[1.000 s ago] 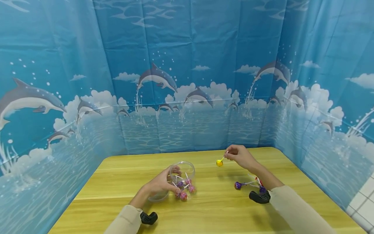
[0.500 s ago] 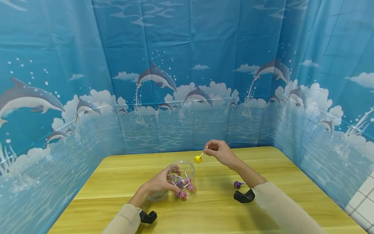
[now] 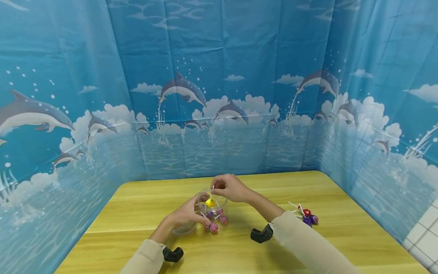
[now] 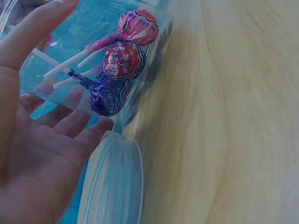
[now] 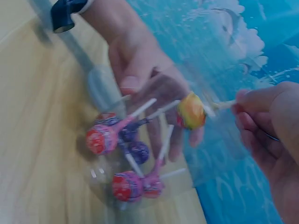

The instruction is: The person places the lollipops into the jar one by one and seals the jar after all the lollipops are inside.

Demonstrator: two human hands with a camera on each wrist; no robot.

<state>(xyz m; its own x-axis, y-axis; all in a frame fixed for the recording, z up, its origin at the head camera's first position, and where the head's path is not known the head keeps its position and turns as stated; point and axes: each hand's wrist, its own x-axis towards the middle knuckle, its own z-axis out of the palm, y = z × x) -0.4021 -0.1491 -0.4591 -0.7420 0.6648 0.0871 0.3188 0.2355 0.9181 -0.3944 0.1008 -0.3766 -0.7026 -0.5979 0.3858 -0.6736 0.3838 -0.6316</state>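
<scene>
A clear plastic jar [image 3: 226, 207] stands on the table with several pink and purple lollipops [image 3: 214, 228] inside. My left hand [image 3: 186, 214] holds the jar's left side, thumb in front and fingers round the back. In the left wrist view, the pink lollipop [image 4: 138, 28] and the purple lollipop [image 4: 108, 97] show through the wall. Over the jar's mouth, my right hand [image 3: 232, 188] pinches the stick of a yellow lollipop [image 3: 210, 202]. Its wrapped head hangs at the rim, and the right wrist view shows this yellow head [image 5: 191, 111] above the other sticks.
A clear round lid [image 3: 184, 229] lies on the table left of the jar, partly behind the left hand. To the right, a red lollipop [image 3: 306, 212] lies beside purple lollipops [image 3: 307, 221]. A dolphin-print curtain [image 3: 239, 152] stands behind the wooden table [image 3: 147, 198].
My right hand has carried the yellow lollipop leftward from the table's right side to the jar's mouth. The left hand and the jar have stayed in place.
</scene>
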